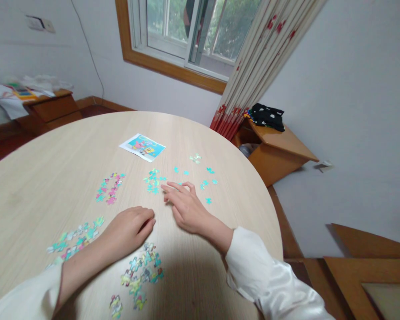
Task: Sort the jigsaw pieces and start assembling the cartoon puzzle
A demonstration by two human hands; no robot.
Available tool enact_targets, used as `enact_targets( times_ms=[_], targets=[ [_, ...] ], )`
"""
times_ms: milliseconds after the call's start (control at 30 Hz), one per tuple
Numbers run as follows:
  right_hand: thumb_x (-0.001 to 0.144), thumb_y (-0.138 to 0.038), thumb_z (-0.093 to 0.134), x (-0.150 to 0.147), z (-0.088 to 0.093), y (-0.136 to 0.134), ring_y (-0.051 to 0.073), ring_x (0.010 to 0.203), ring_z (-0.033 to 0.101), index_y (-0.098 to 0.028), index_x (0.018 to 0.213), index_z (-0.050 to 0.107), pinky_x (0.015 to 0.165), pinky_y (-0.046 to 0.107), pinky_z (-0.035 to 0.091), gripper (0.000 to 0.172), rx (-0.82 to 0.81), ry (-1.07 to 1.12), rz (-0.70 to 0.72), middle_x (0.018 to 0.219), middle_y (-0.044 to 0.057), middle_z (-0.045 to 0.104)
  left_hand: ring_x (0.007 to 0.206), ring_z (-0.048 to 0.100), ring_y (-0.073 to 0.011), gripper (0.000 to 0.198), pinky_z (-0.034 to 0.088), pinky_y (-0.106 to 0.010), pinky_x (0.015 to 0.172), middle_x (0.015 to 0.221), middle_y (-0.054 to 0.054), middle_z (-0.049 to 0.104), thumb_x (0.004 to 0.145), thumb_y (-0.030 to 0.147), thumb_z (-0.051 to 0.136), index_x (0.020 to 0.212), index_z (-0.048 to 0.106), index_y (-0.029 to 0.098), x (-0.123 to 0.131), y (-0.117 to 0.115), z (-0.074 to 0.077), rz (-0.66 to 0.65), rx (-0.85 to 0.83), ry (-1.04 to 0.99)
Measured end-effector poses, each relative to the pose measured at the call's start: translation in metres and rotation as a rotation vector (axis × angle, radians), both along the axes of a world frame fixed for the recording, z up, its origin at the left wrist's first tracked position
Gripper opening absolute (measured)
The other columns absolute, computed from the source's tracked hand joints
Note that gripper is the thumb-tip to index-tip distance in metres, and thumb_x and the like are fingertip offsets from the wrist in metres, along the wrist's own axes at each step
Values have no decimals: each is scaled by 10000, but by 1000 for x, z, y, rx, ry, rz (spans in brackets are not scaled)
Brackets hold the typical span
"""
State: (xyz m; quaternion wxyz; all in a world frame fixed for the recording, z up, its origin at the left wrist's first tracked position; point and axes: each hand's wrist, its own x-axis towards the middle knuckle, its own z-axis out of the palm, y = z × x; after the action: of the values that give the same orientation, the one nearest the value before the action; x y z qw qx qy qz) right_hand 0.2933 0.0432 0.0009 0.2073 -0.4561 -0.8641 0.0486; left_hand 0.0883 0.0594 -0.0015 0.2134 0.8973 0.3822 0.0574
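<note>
My right hand (186, 206) reaches over the middle of the round table, fingers spread and nothing visibly held. Its fingertips are at the right edge of a cluster of turquoise puzzle pieces (152, 181); whether they touch one I cannot tell. Resting on the tabletop, my left hand (131, 226) is curled closed, its fingertips hidden underneath. Near it lie pink and turquoise puzzle pieces (111, 189), a mixed pile (142, 271) and another group (76, 238) partly covered by my left forearm. Several loose blue pieces (209, 201) are scattered right of my right hand.
A cartoon picture card (144, 147) lies beyond the pieces on the pale wooden table (70, 169). Pale green pieces (195, 158) sit farther back on the right. Past the table's edge stand a wooden cabinet (283, 151) with dark cloth on top, and a curtain (250, 58) by the window.
</note>
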Motion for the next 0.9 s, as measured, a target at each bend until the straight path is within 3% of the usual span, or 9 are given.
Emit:
enact_targets(
  times_ms=[167,267,467,567,700,900],
  targets=[
    [761,-10,363,50,-2,-12,233,1106,559,-189,959,586,940,432,246,348,99,76,-381,1011,79,704,690,573,-204,340,416,-334,658,712,-70,624,905,305,292,691,527,183,-3,1,-5,-21,19,-12],
    [767,-22,376,71,-9,-15,245,1118,553,-197,947,586,909,426,259,327,89,61,-435,1002,86,706,698,571,-203,337,410,-334,659,714,-69,622,907,306,295,688,520,185,-3,1,-6,-21,15,-17],
    [771,-27,365,66,-12,-17,235,1039,587,-191,852,569,877,413,268,275,13,48,-368,867,74,703,681,560,-194,334,396,-325,647,697,-60,607,910,303,294,681,507,185,-2,0,-4,-17,19,5],
    [782,-30,361,51,-10,-31,224,1042,586,-191,859,558,884,409,270,266,-1,50,-231,853,67,700,703,567,-200,330,400,-329,659,712,-64,610,912,293,293,686,508,184,-1,0,-2,-18,18,28],
    [784,-39,380,20,-10,-39,214,1143,544,-193,876,553,926,406,284,250,-54,20,32,1095,91,688,719,580,-207,313,411,-328,672,726,-69,621,909,286,303,705,518,185,1,0,0,-12,7,35],
    [834,-72,386,-15,-4,-9,225,1360,335,-184,1018,555,1067,468,206,274,-74,-89,95,1413,121,492,663,579,-195,300,404,-302,634,681,-55,608,889,313,313,694,505,190,0,-2,1,40,-9,-42]
  ],
)
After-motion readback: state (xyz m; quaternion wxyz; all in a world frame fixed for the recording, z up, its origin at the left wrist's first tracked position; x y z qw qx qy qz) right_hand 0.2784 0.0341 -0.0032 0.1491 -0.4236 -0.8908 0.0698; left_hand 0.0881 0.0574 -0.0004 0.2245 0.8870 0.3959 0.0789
